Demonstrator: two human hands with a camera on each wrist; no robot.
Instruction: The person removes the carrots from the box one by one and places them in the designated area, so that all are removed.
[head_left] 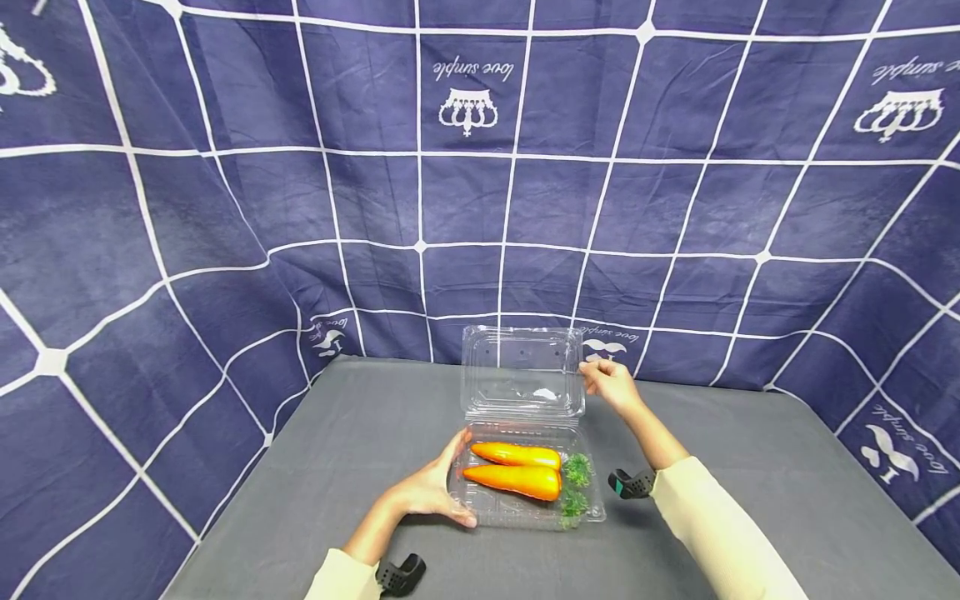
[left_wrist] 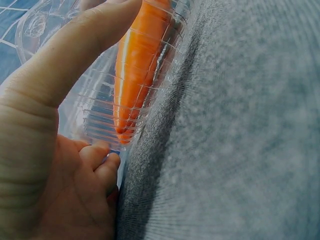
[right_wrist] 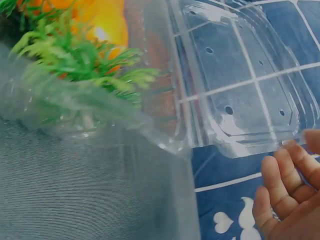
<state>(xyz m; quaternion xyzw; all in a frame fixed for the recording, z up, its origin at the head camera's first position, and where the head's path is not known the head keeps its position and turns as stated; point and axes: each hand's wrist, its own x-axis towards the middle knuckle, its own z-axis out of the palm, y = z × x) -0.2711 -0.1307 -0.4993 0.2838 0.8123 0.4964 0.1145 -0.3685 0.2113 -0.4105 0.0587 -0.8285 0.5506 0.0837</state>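
Note:
A clear plastic clamshell box [head_left: 517, 518] stands on the grey table with its hinged lid [head_left: 525, 375] raised behind it. Inside lie two orange carrots, the front carrot [head_left: 517, 480] and the back carrot [head_left: 517, 454], their green leafy tops [head_left: 576, 471] toward the right wall. My left hand [head_left: 427, 487] holds the box's left side, thumb at the front corner and fingers toward the back. In the left wrist view, a carrot tip [left_wrist: 132, 85] shows through the ribbed wall. My right hand [head_left: 611, 383] pinches the lid's right edge between thumb and index finger.
The grey tabletop [head_left: 360, 417] extends to both sides of the box. A blue curtain [head_left: 465, 200] with white grid lines hangs close behind the lid and along both sides. Black bands [head_left: 630, 483] sit on both wrists.

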